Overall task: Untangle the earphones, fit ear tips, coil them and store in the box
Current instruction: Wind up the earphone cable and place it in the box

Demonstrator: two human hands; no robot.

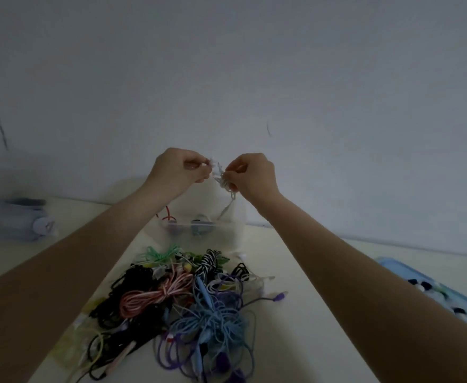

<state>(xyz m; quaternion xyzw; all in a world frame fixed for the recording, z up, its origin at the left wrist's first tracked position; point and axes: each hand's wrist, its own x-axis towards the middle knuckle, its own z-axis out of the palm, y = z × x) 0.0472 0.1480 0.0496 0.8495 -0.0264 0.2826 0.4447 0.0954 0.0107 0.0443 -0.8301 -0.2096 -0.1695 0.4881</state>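
Head cam: left hand and right hand both pinch white earphones, fingers curled, above clear box. Tangled cable pile on table.

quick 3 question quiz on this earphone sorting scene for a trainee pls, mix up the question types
1. True or false: both hands grip the white earphones raised above the clear box.
2. Which lies nearest the camera in the pile? A) light blue cable B) zebra-striped cable C) green cable
3. Fill in: the tray at the right edge of the table is ____.

Key
1. True: left hand and right hand pinch the white cable between them.
2. A
3. Blue
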